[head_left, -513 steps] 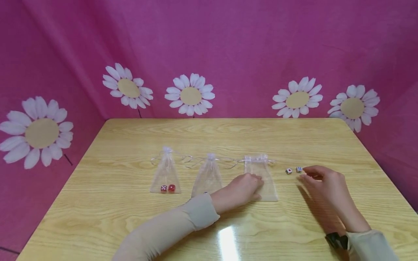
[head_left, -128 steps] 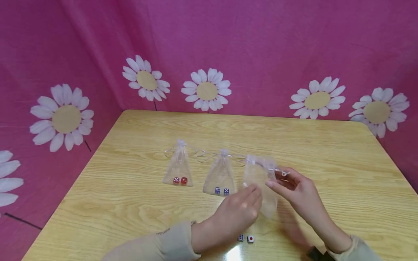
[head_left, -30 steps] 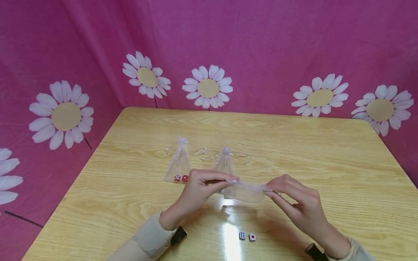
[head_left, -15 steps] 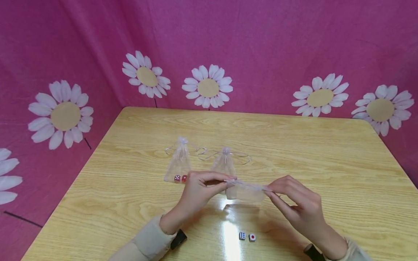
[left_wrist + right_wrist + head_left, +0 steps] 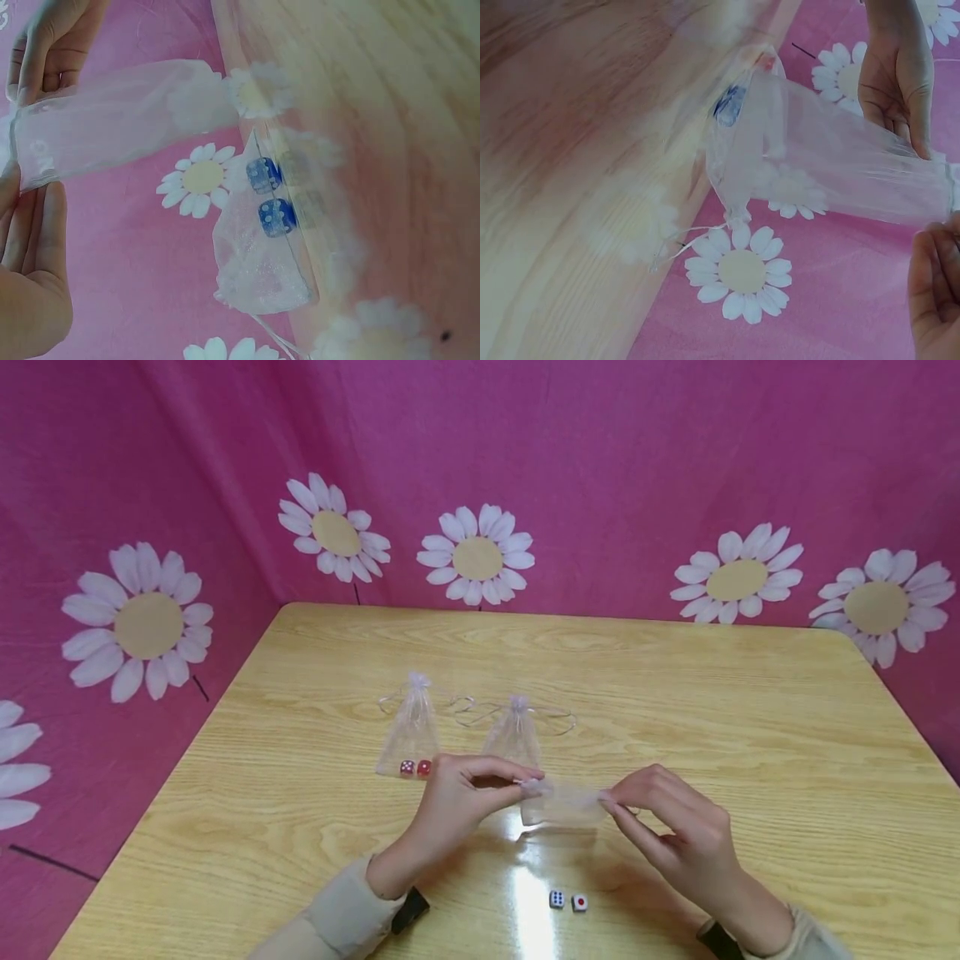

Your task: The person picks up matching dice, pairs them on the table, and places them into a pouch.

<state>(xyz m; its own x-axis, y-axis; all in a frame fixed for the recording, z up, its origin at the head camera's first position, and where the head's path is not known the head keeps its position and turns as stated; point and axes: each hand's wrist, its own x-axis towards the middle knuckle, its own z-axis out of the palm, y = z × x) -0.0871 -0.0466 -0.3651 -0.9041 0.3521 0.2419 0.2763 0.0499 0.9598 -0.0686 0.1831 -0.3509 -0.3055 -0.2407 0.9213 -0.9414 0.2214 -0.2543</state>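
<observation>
In the head view, both hands hold a sheer white organza pouch (image 5: 566, 807) by its top edge, above the table. My left hand (image 5: 448, 802) pinches its left corner and my right hand (image 5: 678, 831) its right corner. The left wrist view shows the pouch hanging flat, with no dice visible inside. On the table nearer me lie two white dice, one (image 5: 557, 899) with six blue pips up, the other (image 5: 580, 902) with one red pip. Behind my left hand is a cinched pouch (image 5: 517, 735); its blue dice (image 5: 277, 217) show in the left wrist view.
Farther left lies another cinched pouch (image 5: 410, 727) with two red dice (image 5: 407, 768) at its bottom. Loose drawstring loops (image 5: 558, 720) spread beside the pouch necks. A pink cloth (image 5: 585, 460) with daisies hangs behind the wooden table (image 5: 675, 685).
The pouch lay at the right several seconds ago; now both hands hold it up. The white dice moved earlier from the right to the front. Lately the right hand has shifted slightly left.
</observation>
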